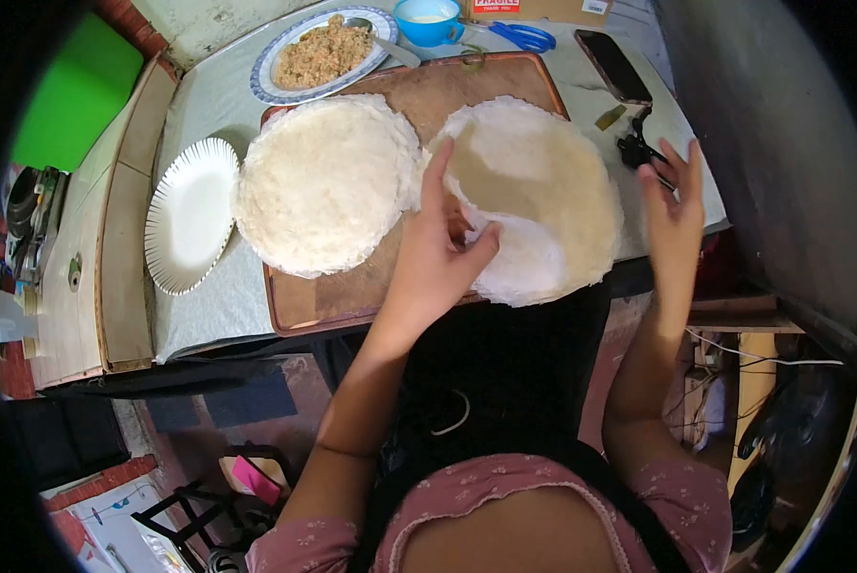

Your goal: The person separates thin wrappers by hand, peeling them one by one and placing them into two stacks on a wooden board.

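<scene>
Two piles of thin, round, pale wrapper sheets lie on a brown wooden board [304, 301]. The left pile [323, 186] is flat and even. Over the near-left edge of the right pile [572, 201] is my left hand [438, 253], index finger stretched up and thumb apart, holding nothing visible. My right hand [675, 205] is raised off the pile's right side, fingers spread. Just beyond those fingers lies a small black object [636, 151] with arms, perhaps a clip or stand; the fingers partly overlap it.
Behind the board sit a plate of crumbly filling [323, 57] with a spoon, a blue cup [428, 24] and blue-handled scissors [524, 38]. A phone [612, 67] lies at the back right. On the left is a white fluted paper plate [192, 215]. A dark panel [782, 143] borders the right.
</scene>
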Demonstrator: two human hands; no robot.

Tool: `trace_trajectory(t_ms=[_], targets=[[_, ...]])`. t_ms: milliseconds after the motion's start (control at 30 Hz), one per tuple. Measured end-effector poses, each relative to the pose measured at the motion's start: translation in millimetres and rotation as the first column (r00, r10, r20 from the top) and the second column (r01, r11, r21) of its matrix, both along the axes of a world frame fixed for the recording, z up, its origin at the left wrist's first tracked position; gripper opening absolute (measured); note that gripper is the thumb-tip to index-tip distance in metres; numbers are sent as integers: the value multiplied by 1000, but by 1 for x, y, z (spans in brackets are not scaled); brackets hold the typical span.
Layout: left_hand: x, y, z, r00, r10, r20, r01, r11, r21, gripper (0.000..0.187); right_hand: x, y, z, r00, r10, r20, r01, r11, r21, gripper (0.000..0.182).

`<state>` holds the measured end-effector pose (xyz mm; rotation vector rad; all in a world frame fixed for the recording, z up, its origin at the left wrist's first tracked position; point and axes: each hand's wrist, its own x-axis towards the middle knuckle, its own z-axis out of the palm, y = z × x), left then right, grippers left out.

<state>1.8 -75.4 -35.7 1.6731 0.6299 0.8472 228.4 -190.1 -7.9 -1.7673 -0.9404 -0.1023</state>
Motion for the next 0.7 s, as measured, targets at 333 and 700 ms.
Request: trace_trajectory(t_ms=[333,700], targets=[[1,-6,3,996,85,1,-85,994,72,89,-84,36,-7,859,508,-63,-512,850,-124,17],[2,-4,2,997,47,66,-49,999,23,90,-81,36,1,875,479,-68,-484,866,-122,11]])
